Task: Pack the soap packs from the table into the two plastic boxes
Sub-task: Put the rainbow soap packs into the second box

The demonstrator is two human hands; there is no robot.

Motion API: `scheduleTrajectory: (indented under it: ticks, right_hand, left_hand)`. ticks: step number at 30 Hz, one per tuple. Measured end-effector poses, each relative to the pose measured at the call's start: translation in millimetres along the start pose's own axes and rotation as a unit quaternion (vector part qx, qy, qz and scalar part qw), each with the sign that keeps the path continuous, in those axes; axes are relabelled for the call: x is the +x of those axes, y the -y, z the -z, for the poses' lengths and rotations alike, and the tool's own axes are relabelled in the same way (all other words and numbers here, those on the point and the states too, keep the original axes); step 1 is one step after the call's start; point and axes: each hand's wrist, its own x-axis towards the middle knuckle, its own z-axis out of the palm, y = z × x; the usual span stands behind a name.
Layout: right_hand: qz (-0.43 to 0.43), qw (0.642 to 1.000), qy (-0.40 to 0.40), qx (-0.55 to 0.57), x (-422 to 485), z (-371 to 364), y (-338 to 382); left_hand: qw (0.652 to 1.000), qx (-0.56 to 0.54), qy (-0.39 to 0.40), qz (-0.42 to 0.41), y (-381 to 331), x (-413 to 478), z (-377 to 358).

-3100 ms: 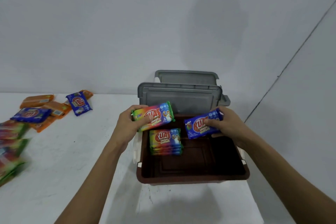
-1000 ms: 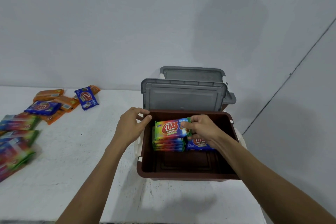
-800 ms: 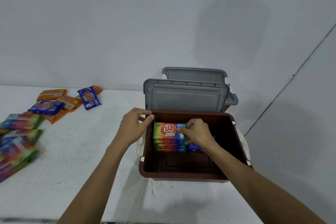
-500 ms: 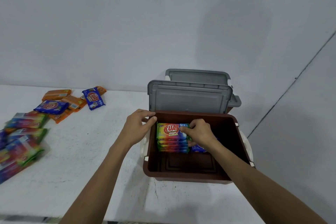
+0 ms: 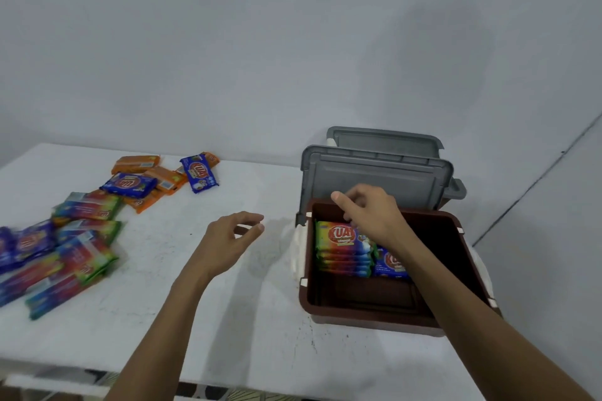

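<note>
A brown plastic box (image 5: 368,312) stands open at the right of the white table, its grey lid (image 5: 374,176) raised behind it. Inside, a stack of rainbow soap packs (image 5: 342,244) lies at the back left, with a blue soap pack (image 5: 391,265) beside it. My right hand (image 5: 371,212) hovers above the stack with loosely bent fingers and holds nothing. My left hand (image 5: 231,238) hangs empty over the table left of the box, its fingers relaxed. Several loose soap packs (image 5: 81,238) lie at the left, blue and orange ones (image 5: 163,176) farther back.
A second grey lid (image 5: 384,140) shows behind the first, against the wall; its box is hidden. The white table (image 5: 228,319) ends close in front of me, and the box sits near its right end.
My right hand has lifted off the rainbow stack and risen toward the box's back left corner. My left hand has left the box rim and moved left over the table. The view has shifted left.
</note>
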Motion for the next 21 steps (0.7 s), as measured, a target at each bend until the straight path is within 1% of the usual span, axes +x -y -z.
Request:
scheduleTrajectory:
  ticks: [2, 5, 11, 15, 18, 21]
  right_hand:
    - [0.021, 0.999, 0.014, 0.022, 1.4, -16.1, 27.4]
    - [0.048, 0.998, 0.043, 0.019, 5.9, -49.2, 66.1]
    - [0.058, 0.991, 0.117, 0.036, 20.1, -131.9, 127.0]
    - [0.066, 0.983, 0.168, 0.029, 27.8, -190.4, 163.0]
    - [0.071, 0.976, 0.205, 0.015, 35.0, -236.9, 181.9]
    - [0.08, 0.97, 0.229, 0.003, 43.4, -279.3, 198.4]
  left_hand:
    - [1.0, -0.006, -0.003, 0.015, 14.5, -9.0, 17.6]
    - [0.999, -0.012, -0.016, 0.036, 40.4, -25.7, 52.4]
    - [0.991, -0.011, -0.105, 0.083, 105.7, -59.8, 132.5]
    - [0.978, 0.035, -0.157, 0.132, 147.0, -74.9, 171.5]
    - [0.97, 0.063, -0.158, 0.176, 176.7, -80.9, 191.7]
    - [0.962, 0.045, -0.163, 0.214, 192.6, -81.7, 197.1]
